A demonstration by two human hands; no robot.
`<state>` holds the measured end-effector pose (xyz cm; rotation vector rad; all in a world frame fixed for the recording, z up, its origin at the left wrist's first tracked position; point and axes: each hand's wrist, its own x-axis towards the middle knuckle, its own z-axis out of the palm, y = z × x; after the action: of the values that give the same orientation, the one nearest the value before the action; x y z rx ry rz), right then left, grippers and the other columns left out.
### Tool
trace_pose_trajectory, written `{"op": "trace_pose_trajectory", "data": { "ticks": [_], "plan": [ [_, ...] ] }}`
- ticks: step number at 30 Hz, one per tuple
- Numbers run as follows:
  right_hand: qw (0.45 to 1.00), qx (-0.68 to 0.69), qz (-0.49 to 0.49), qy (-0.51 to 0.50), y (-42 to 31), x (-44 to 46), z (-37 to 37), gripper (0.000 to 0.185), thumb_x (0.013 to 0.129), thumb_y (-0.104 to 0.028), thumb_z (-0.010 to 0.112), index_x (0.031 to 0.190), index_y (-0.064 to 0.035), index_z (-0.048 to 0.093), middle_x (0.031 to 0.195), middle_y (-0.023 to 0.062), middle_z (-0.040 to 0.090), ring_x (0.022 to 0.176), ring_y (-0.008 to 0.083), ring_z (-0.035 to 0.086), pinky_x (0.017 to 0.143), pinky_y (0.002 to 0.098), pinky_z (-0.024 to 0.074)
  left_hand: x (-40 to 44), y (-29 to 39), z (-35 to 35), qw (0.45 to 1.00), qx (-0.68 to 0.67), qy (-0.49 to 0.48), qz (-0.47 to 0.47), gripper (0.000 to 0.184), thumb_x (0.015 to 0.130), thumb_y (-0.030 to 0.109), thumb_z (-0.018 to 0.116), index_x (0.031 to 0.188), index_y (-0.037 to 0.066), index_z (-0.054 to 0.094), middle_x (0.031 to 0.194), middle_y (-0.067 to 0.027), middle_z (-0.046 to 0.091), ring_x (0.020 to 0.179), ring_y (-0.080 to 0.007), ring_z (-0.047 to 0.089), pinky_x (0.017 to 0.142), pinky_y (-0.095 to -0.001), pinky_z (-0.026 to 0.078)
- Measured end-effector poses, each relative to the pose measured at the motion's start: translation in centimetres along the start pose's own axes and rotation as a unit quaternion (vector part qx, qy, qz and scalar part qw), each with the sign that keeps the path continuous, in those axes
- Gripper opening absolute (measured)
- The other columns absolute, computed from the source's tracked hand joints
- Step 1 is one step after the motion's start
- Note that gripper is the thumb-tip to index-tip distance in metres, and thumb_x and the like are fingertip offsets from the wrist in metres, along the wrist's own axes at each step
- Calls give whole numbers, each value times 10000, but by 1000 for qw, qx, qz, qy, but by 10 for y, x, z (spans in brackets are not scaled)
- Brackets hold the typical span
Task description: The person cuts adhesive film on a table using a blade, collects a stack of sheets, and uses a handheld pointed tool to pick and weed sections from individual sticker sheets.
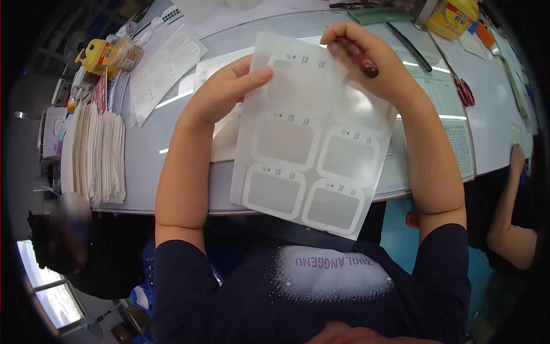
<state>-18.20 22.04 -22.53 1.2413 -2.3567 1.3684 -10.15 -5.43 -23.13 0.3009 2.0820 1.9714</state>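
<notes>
A translucent sheet [321, 132] with several printed rounded windows and small lettering tilts above the table's front edge, its lower end near the shirt. My left hand [232, 86] pinches its left edge, thumb on the front face and fingers behind. At the sheet's upper right corner is my right hand [366, 57], its fingers curled around a tool with a dark red, rounded handle [362, 59]. The tool's working end is too small to make out. Whether the right fingers also grip the sheet is unclear.
More printed sheets [166, 69] lie at the back left, beside a tall paper stack [94, 149]. Yellow containers [96, 56] stand at both sides. Red-handled scissors [464, 92] and a black knife-like tool [409, 47] lie to the right. People sit on both sides; one's arm [510, 200] shows at right.
</notes>
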Motion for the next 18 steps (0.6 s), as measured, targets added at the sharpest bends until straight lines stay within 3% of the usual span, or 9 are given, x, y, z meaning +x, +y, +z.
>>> {"op": "trace_pose_trajectory", "data": {
  "ticks": [2,4,5,7,10,13,18],
  "plan": [
    [999,33,14,-18,-15,-3,12,156,945,-195,668,1053,-89,629,791,4,550,748,115,509,706,250,451,-2,9,20,994,52,84,-52,482,835,334,763,1183,17,659,1075,-119,694,971,-187,669,842,-299,516],
    [996,68,59,4,-28,-5,16,203,932,-277,694,985,-82,672,794,7,576,737,107,530,686,258,460,-4,13,25,993,49,91,-53,473,844,341,753,1175,17,657,1056,-113,698,949,-185,672,841,-301,518],
    [990,115,-14,84,-12,-1,24,236,932,-301,693,944,-66,692,816,5,601,735,99,552,679,257,461,-5,13,26,993,47,94,-52,468,849,345,748,1170,17,656,1047,-110,700,939,-184,674,841,-302,519],
    [989,98,9,108,-11,1,14,238,927,-288,694,929,-50,699,854,0,626,756,89,578,690,254,464,-4,11,26,994,32,100,-39,448,849,318,746,1163,14,647,1017,-99,705,920,-177,676,830,-302,523],
    [981,148,48,113,-15,0,16,242,918,-284,696,918,-42,689,857,0,648,772,86,587,688,252,464,-3,9,28,994,21,105,-27,438,853,291,739,1172,12,634,1014,-96,704,913,-169,675,812,-295,529],
    [984,144,28,102,-25,-1,26,257,913,-300,695,895,-44,675,827,-2,656,766,83,591,685,243,461,-2,7,31,994,11,103,-21,429,859,271,731,1182,12,622,1015,-93,702,907,-162,674,789,-288,533],
    [980,158,100,66,-24,-1,26,347,917,-392,690,865,-50,659,759,-16,643,749,74,591,683,234,465,-1,8,37,995,21,97,-7,423,872,260,717,1194,8,609,1025,-93,699,895,-158,673,772,-289,536]
  ]
}}
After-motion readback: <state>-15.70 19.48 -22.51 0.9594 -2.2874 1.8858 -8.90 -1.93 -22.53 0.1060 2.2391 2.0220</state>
